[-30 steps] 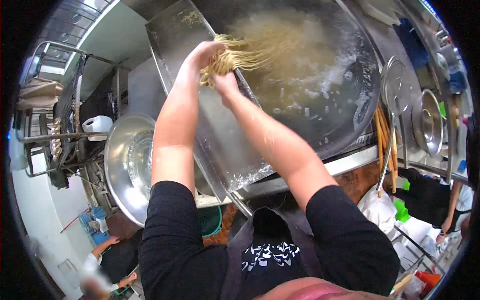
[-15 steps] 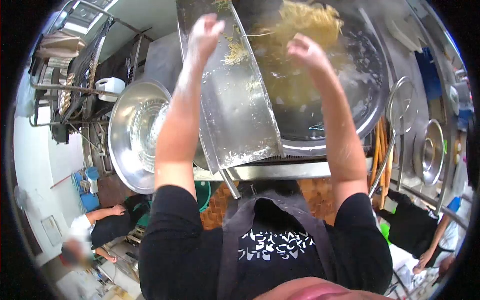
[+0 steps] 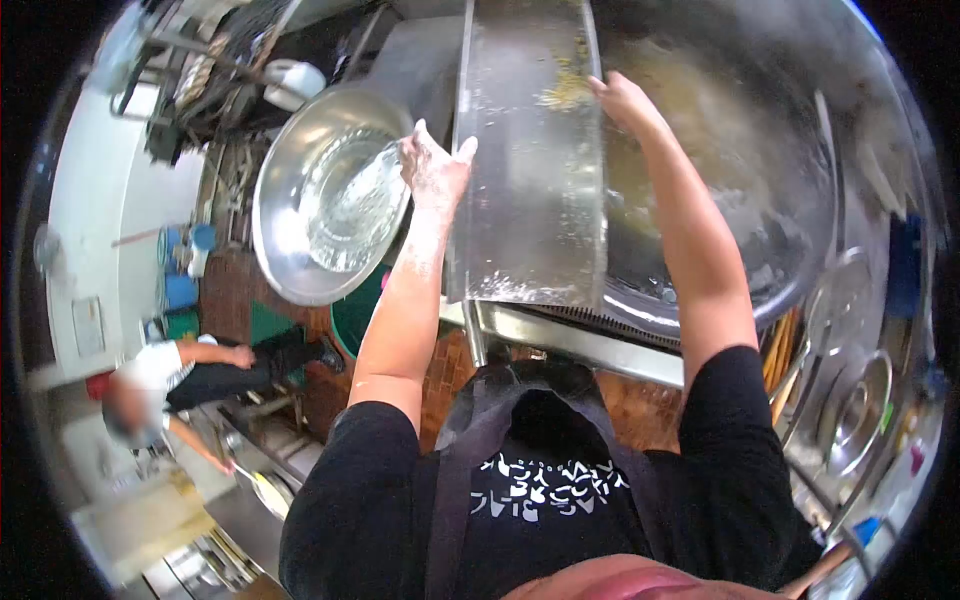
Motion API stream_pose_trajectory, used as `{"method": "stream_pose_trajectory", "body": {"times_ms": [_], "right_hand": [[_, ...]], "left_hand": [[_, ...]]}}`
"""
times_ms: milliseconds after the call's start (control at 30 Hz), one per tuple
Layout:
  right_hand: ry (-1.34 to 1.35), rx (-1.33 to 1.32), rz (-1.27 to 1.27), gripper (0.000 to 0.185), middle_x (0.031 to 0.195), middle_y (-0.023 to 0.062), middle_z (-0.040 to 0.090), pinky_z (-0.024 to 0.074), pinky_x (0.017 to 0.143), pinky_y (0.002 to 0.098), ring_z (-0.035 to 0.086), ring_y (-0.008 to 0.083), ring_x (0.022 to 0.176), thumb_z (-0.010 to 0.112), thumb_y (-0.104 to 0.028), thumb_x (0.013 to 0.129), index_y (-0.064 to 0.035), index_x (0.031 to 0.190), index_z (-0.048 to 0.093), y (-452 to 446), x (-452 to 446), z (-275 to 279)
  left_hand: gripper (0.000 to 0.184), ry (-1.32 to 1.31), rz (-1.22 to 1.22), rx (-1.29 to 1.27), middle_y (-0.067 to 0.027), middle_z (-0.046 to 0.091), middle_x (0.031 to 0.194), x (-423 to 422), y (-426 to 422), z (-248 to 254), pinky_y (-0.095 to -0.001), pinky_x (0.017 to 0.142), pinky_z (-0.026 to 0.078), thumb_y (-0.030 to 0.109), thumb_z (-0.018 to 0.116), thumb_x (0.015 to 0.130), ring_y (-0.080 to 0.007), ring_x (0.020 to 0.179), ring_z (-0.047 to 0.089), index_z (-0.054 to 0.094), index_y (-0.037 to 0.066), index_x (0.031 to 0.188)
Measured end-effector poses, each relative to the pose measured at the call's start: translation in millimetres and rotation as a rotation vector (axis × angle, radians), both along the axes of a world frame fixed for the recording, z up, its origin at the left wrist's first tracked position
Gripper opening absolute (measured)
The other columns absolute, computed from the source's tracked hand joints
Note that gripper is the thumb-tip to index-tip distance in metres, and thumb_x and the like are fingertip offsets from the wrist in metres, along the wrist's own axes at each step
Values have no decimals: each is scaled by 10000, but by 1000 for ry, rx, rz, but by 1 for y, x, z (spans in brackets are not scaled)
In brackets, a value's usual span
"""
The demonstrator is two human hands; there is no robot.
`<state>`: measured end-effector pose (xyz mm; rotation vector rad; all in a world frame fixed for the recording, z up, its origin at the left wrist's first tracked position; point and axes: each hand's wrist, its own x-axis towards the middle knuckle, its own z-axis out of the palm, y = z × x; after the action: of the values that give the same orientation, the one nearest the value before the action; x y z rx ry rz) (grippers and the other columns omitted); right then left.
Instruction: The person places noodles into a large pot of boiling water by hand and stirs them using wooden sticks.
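My left hand (image 3: 437,172), dusted white, has its thumb and fingers apart. It is between a wide steel bowl (image 3: 285,215) and the left edge of a long metal tray (image 3: 530,210). White powder lies in the bowl and at the tray's near end. At the tray's right edge, my right hand (image 3: 624,103) has its fingers curled together; whether they grip the rim I cannot make out. Close by, a small clump of yellowish noodles (image 3: 568,88) rests on the tray. Below my right forearm is a big round pot (image 3: 815,265) of cloudy, steaming liquid.
Wooden sticks (image 3: 781,350), a wire strainer (image 3: 840,300) and a steel bowl (image 3: 862,405) are on the right. A white jug (image 3: 295,82) stands beyond the left bowl. At left, another person (image 3: 215,365) stands by a counter holding a pan (image 3: 270,492).
My left hand has come back from the tray's far part toward the bowl. My right hand has moved to the tray's edge. The noodle mass over the pot no longer shows; the view has turned.
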<state>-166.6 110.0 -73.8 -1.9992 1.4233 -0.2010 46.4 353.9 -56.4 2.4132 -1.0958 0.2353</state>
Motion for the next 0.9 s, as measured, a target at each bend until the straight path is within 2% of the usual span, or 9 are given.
{"method": "stream_pose_trajectory", "body": {"times_ms": [100, 300, 433, 500, 567, 633, 667, 700, 900], "right_hand": [[-56, -54, -70, 551, 1233, 269, 621, 476, 976, 466, 598, 418, 1156, 573, -456, 944, -11, 1265, 527, 2, 17, -38], [-258, -203, -229, 343, 1050, 206, 704, 524, 868, 436, 674, 362, 1014, 563, -153, 843, -71, 1173, 610, 7, 37, -65], [-493, -3, -278, 303, 945, 195, 716, 534, 830, 408, 695, 337, 926, 577, -122, 818, -46, 1103, 648, 87, 85, -5], [-405, -187, -266, 288, 956, 201, 709, 535, 829, 418, 694, 336, 920, 596, -125, 815, -34, 1086, 636, 140, 123, 17], [-419, -372, -178, 304, 989, 217, 699, 535, 837, 439, 688, 353, 941, 617, -146, 824, -25, 1102, 598, 172, 176, -1], [-470, -42, -64, 361, 1021, 245, 684, 531, 858, 460, 673, 390, 981, 635, -183, 839, -14, 1145, 546, 216, 221, 20], [-380, -103, -46, 394, 1017, 258, 678, 524, 876, 470, 666, 402, 994, 646, -205, 850, -7, 1165, 516, 223, 259, -6], [-462, 63, 50, 448, 1081, 277, 655, 511, 909, 466, 645, 415, 1043, 645, -229, 863, -4, 1215, 484, 233, 287, -21], [-341, 161, 125, 558, 1186, 324, 600, 480, 977, 453, 600, 432, 1136, 618, -203, 872, 76, 1291, 378, 302, 437, -56]], "left_hand": [[787, 541, -48, 318, -307, 545, 1307, 33, 6, -59, -447, 1027, 443, 387, 737, 785, -415, 1243, 529, 411, -30, 1369], [414, 544, -139, 118, -258, 673, 1079, 42, 8, -49, -440, 936, 494, 58, 528, 781, -399, 1059, 643, 619, 50, 1185], [545, 502, -301, 36, -229, 655, 1185, 118, 65, -45, -401, 994, 479, 89, 578, 753, -356, 1114, 630, 579, 27, 1295], [520, 495, -309, 27, -172, 681, 1140, 142, 113, -5, -351, 958, 491, 93, 642, 754, -266, 1072, 645, 596, 10, 1265], [530, 427, -253, -17, -139, 671, 1180, 221, 155, -47, -353, 963, 488, 128, 674, 768, -243, 1086, 635, 598, 36, 1284], [558, 422, -197, -24, -132, 660, 1191, 248, 196, -12, -344, 968, 475, 128, 670, 789, -254, 1062, 627, 556, 20, 1324], [554, 327, -224, -23, -134, 641, 1236, 323, 217, -70, -329, 981, 462, 79, 655, 794, -229, 1100, 610, 547, -5, 1331], [564, 477, -145, -55, -149, 623, 1276, 313, 230, -22, -327, 1010, 449, 42, 650, 791, -223, 1154, 592, 537, -26, 1339], [562, 424, -53, 79, -134, 630, 1294, 466, 304, -50, -300, 1029, 439, 30, 643, 829, -203, 1180, 601, 501, -13, 1372]]}}
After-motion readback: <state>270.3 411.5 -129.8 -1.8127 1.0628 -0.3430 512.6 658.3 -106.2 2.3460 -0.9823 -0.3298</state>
